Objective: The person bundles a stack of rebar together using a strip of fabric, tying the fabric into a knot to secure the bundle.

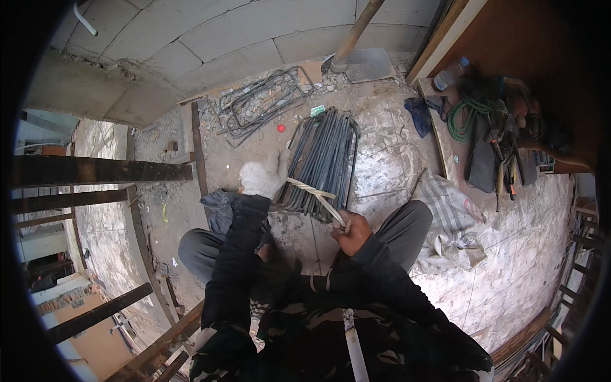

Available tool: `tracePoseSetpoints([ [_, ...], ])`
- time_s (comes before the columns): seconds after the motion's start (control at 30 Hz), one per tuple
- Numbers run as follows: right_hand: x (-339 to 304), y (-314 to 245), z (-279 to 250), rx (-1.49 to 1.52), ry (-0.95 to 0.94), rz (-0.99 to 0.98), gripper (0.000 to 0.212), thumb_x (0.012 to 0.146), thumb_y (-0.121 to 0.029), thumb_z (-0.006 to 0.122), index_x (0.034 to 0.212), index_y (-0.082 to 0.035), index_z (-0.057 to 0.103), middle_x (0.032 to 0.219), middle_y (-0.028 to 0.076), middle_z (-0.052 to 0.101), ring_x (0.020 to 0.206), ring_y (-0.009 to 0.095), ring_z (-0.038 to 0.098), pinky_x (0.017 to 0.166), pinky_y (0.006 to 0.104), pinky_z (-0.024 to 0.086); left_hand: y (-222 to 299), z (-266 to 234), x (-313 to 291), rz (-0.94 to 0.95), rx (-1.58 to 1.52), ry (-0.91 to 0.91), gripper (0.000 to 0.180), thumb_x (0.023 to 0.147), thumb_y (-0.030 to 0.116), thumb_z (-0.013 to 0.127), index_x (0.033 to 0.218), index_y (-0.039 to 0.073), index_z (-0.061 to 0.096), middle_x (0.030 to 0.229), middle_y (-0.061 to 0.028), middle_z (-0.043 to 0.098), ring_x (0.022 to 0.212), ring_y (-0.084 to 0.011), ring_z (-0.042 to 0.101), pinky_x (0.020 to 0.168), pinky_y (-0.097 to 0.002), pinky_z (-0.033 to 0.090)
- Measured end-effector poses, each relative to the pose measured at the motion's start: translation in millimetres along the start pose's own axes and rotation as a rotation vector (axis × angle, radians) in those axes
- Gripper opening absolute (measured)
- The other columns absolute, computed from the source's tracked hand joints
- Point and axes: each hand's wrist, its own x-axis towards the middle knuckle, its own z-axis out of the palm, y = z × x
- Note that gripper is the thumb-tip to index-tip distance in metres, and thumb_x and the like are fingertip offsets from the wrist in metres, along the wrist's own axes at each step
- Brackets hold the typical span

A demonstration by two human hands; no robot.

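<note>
A bundle of bent steel rebar stirrups [323,159] lies on the floor between my knees. A twisted cream strap [312,188] crosses the near part of the bundle. My right hand [352,234], bare, is closed around the strap's end at the bundle's near right corner. My left hand [264,177], in a white glove, is at the bundle's left side with its thumb stretched out and apart from the other fingers, which are somewhat blurred. Nothing shows in it. Whether it touches the steel I cannot tell.
More loose stirrups [264,105] lie on rubble by the block wall. A wooden-handled tool [356,38] with a flat metal blade stands behind. On the right are a woven sack [445,223], green rope [464,121] and a water bottle [449,74]. Dark beams [102,172] stick out at left.
</note>
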Motion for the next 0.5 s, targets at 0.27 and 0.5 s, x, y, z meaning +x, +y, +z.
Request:
tracePoseSetpoints([
  [0.27,-16.5,37.3,12.9,0.102,0.073,-0.013,0.013,0.075,0.0,0.061,0.08,-0.005,0.05,0.063,0.01,0.048,0.058,0.023,0.051,0.057,0.032,0.04,-40.7,34.9,27.5,-0.102,-0.087,0.021,0.03,0.092,0.04,0.054,0.088,0.011,0.063,0.064,-0.0211,0.062,0.061,-0.0412,0.063,0.054,-0.0522,0.047],
  [0.5,-83.1,154.8,122.8,0.149,0.151,0.233,0.006,0.078,-0.005,0.059,0.081,0.0,0.057,0.069,0.02,0.057,0.066,0.038,0.058,0.063,0.0392,0.045,-44.8,145.6,-68.5,0.103,-0.035,-0.385,0.035,0.095,0.042,0.045,0.086,0.011,0.058,0.054,-0.0203,0.058,0.052,-0.0418,0.061,0.05,-0.0548,0.047],
])
